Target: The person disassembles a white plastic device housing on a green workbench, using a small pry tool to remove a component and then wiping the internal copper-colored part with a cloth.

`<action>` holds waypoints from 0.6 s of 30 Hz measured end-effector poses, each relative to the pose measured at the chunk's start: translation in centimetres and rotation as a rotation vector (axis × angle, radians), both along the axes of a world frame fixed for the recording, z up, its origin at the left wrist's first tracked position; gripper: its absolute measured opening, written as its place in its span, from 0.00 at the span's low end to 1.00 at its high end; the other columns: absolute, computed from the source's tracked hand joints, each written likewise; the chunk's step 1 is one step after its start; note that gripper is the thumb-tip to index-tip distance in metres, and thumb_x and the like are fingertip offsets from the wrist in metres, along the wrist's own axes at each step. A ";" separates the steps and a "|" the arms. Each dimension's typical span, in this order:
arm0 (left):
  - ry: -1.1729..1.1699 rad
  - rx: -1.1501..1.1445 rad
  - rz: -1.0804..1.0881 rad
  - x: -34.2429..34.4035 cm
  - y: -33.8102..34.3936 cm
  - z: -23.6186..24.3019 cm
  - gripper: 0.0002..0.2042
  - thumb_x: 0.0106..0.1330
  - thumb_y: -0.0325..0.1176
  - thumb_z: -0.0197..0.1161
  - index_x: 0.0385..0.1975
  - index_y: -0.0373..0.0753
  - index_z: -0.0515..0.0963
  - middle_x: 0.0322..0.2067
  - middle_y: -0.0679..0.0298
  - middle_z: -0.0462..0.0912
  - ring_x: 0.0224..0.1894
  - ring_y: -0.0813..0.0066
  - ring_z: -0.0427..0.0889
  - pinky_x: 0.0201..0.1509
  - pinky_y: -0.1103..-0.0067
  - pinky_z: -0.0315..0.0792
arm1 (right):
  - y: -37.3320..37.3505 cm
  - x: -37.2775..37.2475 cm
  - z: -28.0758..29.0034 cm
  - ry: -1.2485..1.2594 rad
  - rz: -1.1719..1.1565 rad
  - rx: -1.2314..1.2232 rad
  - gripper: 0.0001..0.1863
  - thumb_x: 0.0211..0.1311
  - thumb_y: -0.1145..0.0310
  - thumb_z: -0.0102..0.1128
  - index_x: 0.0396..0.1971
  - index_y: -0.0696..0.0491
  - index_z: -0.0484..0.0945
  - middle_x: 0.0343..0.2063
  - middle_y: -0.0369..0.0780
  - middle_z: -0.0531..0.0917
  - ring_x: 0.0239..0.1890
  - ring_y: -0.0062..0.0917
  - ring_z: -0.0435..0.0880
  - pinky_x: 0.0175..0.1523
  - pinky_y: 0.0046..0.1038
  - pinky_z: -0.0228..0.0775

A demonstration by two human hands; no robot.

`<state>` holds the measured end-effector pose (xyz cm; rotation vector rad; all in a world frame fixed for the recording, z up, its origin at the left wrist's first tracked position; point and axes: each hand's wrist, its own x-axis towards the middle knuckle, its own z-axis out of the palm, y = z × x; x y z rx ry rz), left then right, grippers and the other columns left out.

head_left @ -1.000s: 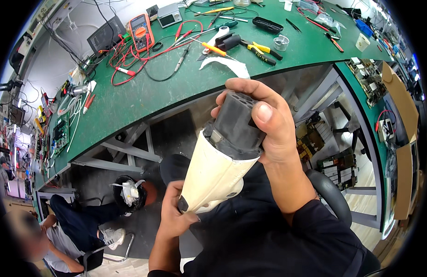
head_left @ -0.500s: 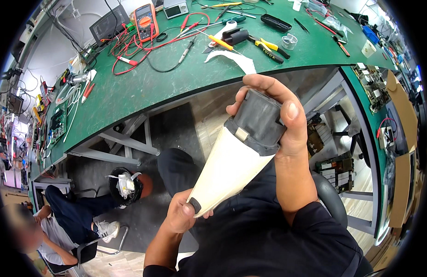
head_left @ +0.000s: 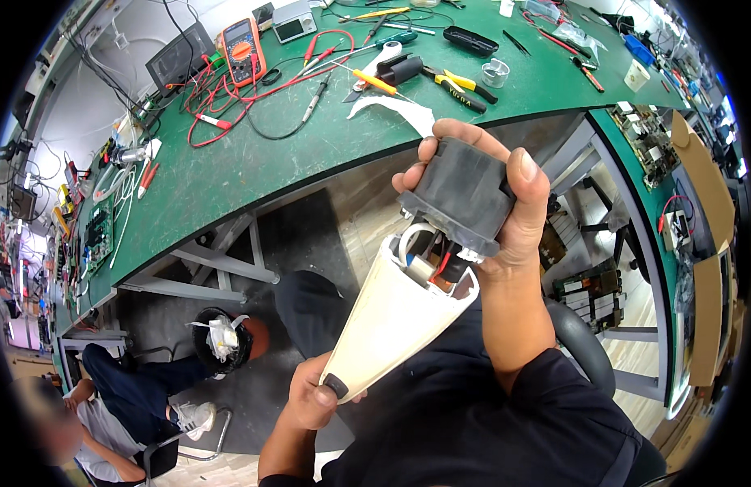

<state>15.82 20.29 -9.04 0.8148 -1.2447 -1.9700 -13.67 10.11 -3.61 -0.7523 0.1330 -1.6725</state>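
Over my lap I hold a two-part device. My right hand (head_left: pixel 513 191) is wrapped around its black plastic end unit (head_left: pixel 460 191), thumb on the right side and fingers behind. My left hand (head_left: pixel 314 394) grips the narrow lower tip of the cream tapered housing (head_left: pixel 395 329), beside a small dark patch. A gap stands between the two parts, the black unit tilted above the housing's wide mouth. Wires (head_left: pixel 430 256) in white, red and black show in that gap, along with inner components. What lies deeper in the housing is hidden.
On the green workbench (head_left: pixel 310 154) ahead lie an orange multimeter (head_left: pixel 244 53) with red leads, yellow-black pliers (head_left: pixel 460 88), an orange-handled screwdriver (head_left: pixel 374 81) and a white strip (head_left: pixel 395 109). A lined bin (head_left: pixel 221 337) stands on the floor at left, near a seated person (head_left: pixel 107 422). Circuit boards lie at right.
The black end unit has come away from the cream housing, exposing wires between them. Half a second ago the two sat together. Both hands keep their grips.
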 end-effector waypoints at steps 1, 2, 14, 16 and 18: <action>-0.010 -0.011 0.001 0.0 -0.1 0.0 0.46 0.59 0.71 0.65 0.53 0.23 0.77 0.32 0.58 0.84 0.32 0.76 0.82 0.36 0.80 0.73 | 0.0 0.0 0.1 0.033 -0.023 0.017 0.47 0.62 0.36 0.60 0.60 0.69 0.70 0.47 0.51 0.82 0.48 0.43 0.87 0.60 0.48 0.80; -0.021 -0.023 0.009 0.0 -0.3 0.0 0.46 0.59 0.71 0.64 0.52 0.23 0.77 0.32 0.58 0.84 0.32 0.76 0.82 0.36 0.80 0.73 | 0.0 0.0 0.2 0.050 -0.034 0.010 0.47 0.62 0.36 0.60 0.60 0.69 0.70 0.47 0.51 0.82 0.48 0.43 0.87 0.59 0.48 0.80; -0.139 -0.199 0.108 0.3 -1.5 0.3 0.41 0.60 0.72 0.62 0.33 0.26 0.78 0.22 0.58 0.80 0.22 0.71 0.80 0.28 0.77 0.76 | 0.8 0.6 1.1 0.267 -0.180 -0.021 0.48 0.63 0.34 0.58 0.62 0.68 0.69 0.49 0.51 0.81 0.49 0.44 0.87 0.60 0.48 0.79; -0.122 -0.209 0.117 0.3 -1.6 0.3 0.42 0.59 0.73 0.62 0.32 0.27 0.78 0.20 0.59 0.79 0.20 0.72 0.79 0.26 0.76 0.76 | 0.5 0.7 0.8 0.147 -0.133 -0.090 0.48 0.64 0.34 0.57 0.62 0.68 0.68 0.49 0.50 0.81 0.50 0.44 0.86 0.61 0.49 0.78; -0.074 -0.169 0.133 0.4 -1.6 0.1 0.43 0.58 0.75 0.60 0.31 0.27 0.78 0.17 0.60 0.78 0.18 0.72 0.78 0.24 0.76 0.75 | 0.3 0.8 0.5 -0.025 -0.060 -0.098 0.47 0.65 0.34 0.56 0.62 0.68 0.68 0.50 0.51 0.81 0.50 0.45 0.86 0.61 0.49 0.77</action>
